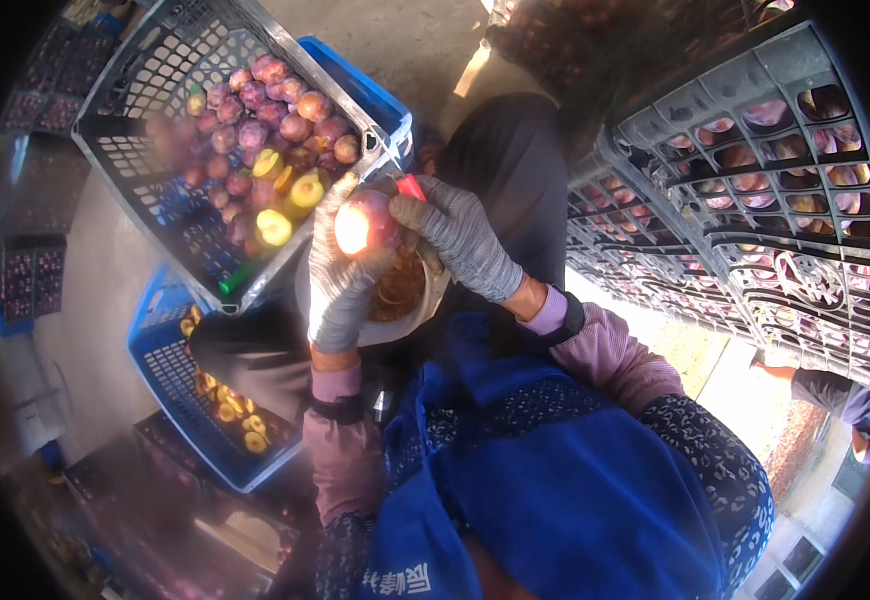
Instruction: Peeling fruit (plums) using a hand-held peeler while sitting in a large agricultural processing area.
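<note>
In my gloved left hand is a reddish-purple plum, brightly sunlit on one side. My gloved right hand grips a knife by its red handle, the blade pointing up and away; its thumb is close to the plum. Below both hands, between the legs, stands a white bucket with brownish pieces inside. A dark plastic crate at upper left holds many whole plums and several cut yellow halves. A green handle-like object lies at its near corner.
A blue crate at lower left contains cut fruit. Another blue container is behind the dark crate. Tall stacked crates of plums rise on the right. Part of another person shows at far right.
</note>
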The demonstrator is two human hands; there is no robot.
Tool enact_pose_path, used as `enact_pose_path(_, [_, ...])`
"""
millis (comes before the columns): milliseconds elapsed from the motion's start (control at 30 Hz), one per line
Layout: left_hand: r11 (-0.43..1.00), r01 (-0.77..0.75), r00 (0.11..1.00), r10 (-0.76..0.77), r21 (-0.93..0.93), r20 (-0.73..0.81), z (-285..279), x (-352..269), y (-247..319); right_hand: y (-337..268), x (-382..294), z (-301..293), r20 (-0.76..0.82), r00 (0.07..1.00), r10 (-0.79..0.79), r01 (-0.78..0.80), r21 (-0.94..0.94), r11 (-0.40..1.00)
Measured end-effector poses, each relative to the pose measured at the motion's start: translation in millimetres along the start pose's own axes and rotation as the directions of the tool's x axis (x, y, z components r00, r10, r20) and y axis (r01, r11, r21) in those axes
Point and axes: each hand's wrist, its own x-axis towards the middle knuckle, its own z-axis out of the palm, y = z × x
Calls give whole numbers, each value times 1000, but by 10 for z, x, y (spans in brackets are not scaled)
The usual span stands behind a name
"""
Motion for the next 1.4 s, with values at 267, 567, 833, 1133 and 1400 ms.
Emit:
enact_pose_path(267, [1000, 15, 979, -14, 5, -205, 34, -63, 26, -269, -287, -180, -29, 1000, -12, 7, -180, 984])
enact_pose_path(567, [992, -116, 958, 98, -49, -269, 86, -171, -120, -419, -444, 68, 282, 943, 175, -202, 71, 977])
enact_pose_path(833, [966, -197, 927, 127, -170, -353, 169, -230, -74, -357, -445, 187, 221, 955, 200, -205, 1, 979])
enact_pose_path(1133, [969, -194, 948, 146, -151, -284, -23, -301, -268, 228, -359, 213, 161, 903, -398, 429, -366, 826])
enact_pose_path(1400, [977, -188, 939, 209, 99, -274, 10, -288, -208, 271, -276, 108, 362, 863, -352, 494, -463, 736])
